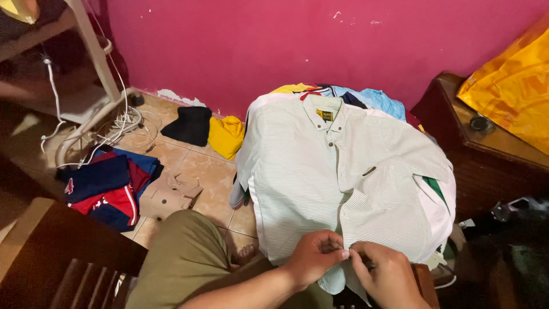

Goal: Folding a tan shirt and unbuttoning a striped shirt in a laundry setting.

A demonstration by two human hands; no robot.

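A pale green striped button-up shirt [320, 177] lies spread front-up over a pile of clothes, collar toward the pink wall. My left hand [313, 256] and my right hand [384, 274] meet at the shirt's lower front placket, near the hem. Both pinch the fabric edges there between fingers and thumb, close to a button. My left forearm reaches in from the bottom over my knee in olive trousers [183, 257].
Under the shirt lie other clothes, blue [380, 100] and yellow. On the tiled floor are a yellow garment [226, 136], a black one [190, 125], a navy-red pile [108, 189], cardboard pieces [171, 197] and white cables [123, 123]. A wooden cabinet [486, 154] with an orange bag [514, 86] stands right.
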